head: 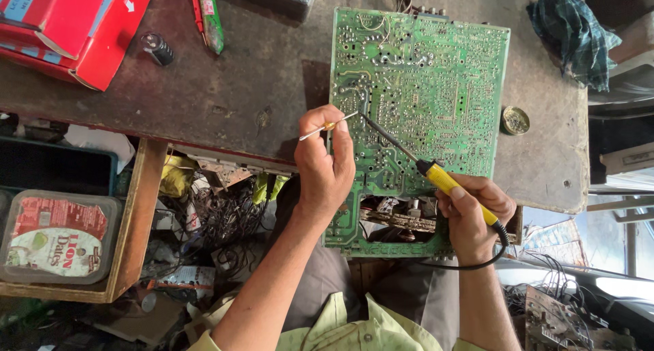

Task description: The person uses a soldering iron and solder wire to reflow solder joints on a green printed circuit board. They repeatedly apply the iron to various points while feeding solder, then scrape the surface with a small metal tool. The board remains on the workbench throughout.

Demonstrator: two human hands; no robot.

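I observe my left hand (325, 162) raised over the tabletop's (225, 85) near edge, its grip pinching one strand of solder wire (327, 126). My right hand (473, 211) has its grip closed around one yellow-handled soldering iron (436, 174), tip on the single green circuit board (426, 92), which overhangs that edge.

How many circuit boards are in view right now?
2. A big green board lies on the bench under both hands. A smaller board sits in the clutter at lower right. More may be hidden in the wires below.
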